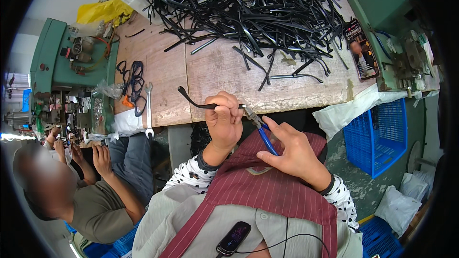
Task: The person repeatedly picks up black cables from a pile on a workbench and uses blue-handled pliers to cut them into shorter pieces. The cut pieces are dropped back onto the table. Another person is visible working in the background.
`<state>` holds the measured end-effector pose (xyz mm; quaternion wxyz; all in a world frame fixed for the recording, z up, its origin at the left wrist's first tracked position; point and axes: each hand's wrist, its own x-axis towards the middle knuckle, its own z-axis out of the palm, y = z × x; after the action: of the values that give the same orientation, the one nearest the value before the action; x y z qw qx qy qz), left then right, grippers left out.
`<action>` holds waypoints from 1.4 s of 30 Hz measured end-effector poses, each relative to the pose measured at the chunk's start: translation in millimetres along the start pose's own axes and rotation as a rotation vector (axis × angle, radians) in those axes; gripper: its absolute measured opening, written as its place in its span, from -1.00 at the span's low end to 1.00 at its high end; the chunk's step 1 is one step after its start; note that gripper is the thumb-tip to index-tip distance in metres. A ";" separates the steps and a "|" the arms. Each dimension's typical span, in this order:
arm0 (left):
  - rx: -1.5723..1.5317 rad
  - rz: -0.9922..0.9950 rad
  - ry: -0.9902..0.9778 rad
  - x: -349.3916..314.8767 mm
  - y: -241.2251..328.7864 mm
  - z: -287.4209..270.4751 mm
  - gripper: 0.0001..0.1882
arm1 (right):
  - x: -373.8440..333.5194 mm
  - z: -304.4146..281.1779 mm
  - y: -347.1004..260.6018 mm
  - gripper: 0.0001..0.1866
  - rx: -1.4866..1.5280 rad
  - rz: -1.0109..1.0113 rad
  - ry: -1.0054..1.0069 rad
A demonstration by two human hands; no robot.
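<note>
Pinched in my left hand (224, 122) is a black eyeglass temple (192, 101), its curved tip pointing left. My right hand (295, 150) grips a pair of blue-handled pliers (264, 136). The pliers' metal jaws meet the temple's right end, close to my left fingers; whether they are clamped on it is too small to tell. Beyond my hands, a big heap of black temples (253, 9) covers the far part of the wooden table (165, 76). A few loose temples, one with a silvery shaft (294, 76), lie nearer the front edge.
At left lie a wrench (149, 110), black eyeglass frames (136, 79) and an orange-handled tool (127, 101). Green machines (52, 57) flank the table. A co-worker (95, 191) sits at left. A blue crate (375, 138) stands at right. A cabled black device (234, 239) rests on my front.
</note>
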<state>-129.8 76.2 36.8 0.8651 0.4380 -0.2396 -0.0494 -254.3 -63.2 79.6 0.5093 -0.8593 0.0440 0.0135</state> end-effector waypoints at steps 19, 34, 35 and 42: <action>-0.052 -0.076 0.040 -2.9 -4.2 -3.2 -0.74 | -0.5 3.4 1.7 -0.19 -0.079 0.026 0.029; 1.409 -0.010 -0.031 115.6 -57.8 -32.0 -0.78 | -12.7 10.0 16.9 -0.15 -0.075 0.115 0.000; 1.475 -0.035 -0.057 119.3 -68.7 -37.9 -0.71 | -9.6 9.8 16.5 -0.15 -0.065 0.133 -0.015; 0.884 -0.595 -0.089 98.6 -33.4 -44.1 -0.83 | -7.9 8.6 16.4 -0.15 -0.138 0.057 -0.005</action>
<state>-18.7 59.0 25.2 0.5357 0.8070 -0.1396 -0.2056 -263.4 -63.0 61.6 0.4486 -0.8907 0.0662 0.0333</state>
